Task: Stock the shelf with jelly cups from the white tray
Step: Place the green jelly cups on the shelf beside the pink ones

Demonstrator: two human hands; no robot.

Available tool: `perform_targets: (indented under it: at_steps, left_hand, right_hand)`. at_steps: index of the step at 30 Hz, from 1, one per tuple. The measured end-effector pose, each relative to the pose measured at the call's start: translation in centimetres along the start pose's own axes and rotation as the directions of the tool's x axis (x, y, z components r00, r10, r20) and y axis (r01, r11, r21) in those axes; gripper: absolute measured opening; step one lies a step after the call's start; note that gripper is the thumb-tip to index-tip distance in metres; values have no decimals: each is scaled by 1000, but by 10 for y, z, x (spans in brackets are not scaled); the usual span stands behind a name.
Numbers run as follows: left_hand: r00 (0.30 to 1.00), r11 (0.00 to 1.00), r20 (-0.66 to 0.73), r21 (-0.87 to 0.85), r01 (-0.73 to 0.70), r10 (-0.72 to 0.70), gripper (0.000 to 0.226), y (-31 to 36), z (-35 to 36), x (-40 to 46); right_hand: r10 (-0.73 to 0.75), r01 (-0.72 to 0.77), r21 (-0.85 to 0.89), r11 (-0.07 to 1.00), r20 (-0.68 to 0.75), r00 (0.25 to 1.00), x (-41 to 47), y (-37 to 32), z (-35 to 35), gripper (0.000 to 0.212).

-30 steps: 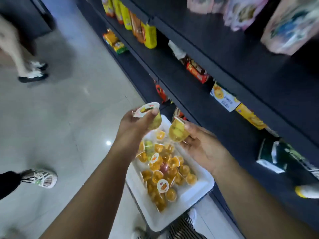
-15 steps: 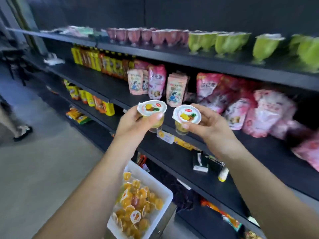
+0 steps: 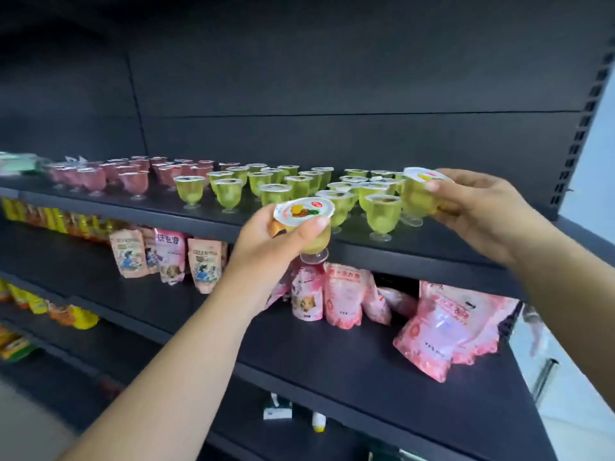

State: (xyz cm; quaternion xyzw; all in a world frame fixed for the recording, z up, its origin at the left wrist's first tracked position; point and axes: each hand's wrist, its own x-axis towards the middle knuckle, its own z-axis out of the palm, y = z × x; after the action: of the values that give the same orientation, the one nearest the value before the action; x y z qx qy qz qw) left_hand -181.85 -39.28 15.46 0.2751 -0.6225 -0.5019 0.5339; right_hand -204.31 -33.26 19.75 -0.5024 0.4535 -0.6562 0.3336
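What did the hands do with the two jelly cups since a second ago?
Both hands lifted their cups from over the white tray up to the top shelf. The right hand has carried its jelly cup in beside the green cups; the left hand holds its cup before the shelf edge. Each hand still grips the same cup; the tray is out of view.

At your 6 o'clock, pink pouches point(image 3: 346, 296) stand; yellow packs point(image 3: 40, 217) line up at 9 o'clock.
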Motion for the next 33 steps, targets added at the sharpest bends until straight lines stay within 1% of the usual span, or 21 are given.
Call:
perform_targets:
  at_steps: [1,2,5,7,10,12,13,16,18,20,23,28,31,33]
  left_hand:
    - [1000,1000,18,4,0,0,53,-1,17,6]
    - [999,1000,37,17,-6,6,52,-2,37,14]
    - [997,997,70,81,-20,14,53,-7,99,36]
    - [998,990,60,141,-6,-3,51,-13,133,45]
    - [999,970,46,244,-1,-11,37,-21,165,48]
    - [1000,941,17,337,-7,1,40,-27,174,48]
    - [1000,927,7,375,-7,4,42,-28,176,48]
    - [999,905,-27,423,47,-39,43,-30,178,54]
    - [995,899,-51,427,98,-84,46,-31,178,57]
    - [994,877,-46,467,109,-98,49,-32,178,59]
    - [995,809,-48,579,98,-86,52,-34,181,61]
    - [993,742,-90,660,119,-79,54,-35,184,67]
    - [992,672,-113,730,124,-60,58,-36,188,67]
    - [993,620,-98,776,116,-62,57,-35,190,64]
  right_hand:
    - [17,-18,-30,999,-5,1000,7,-2,-17,50]
    - [47,-48,-66,997,-6,999,16,-4,-36,43]
    - [146,-152,-170,974,-44,988,50,-3,-85,12]
    - [205,-217,-215,952,-74,976,74,3,-104,4]
    - [314,-315,-223,923,-40,949,101,22,-113,10]
    - [366,-348,-212,913,52,929,112,36,-114,14]
    - [375,-350,-200,915,104,921,116,40,-113,11]
    - [374,-347,-161,924,192,907,123,46,-111,10]
    - [374,-349,-151,925,199,906,123,48,-109,11]
    - [375,-350,-152,924,195,906,123,50,-107,10]
    - [377,-348,-168,922,191,906,122,49,-106,8]
    - [379,-358,-138,923,173,909,121,52,-107,13]
    - [377,-358,-139,923,157,913,122,55,-109,13]
    - [381,-363,-142,921,136,914,120,53,-111,14]
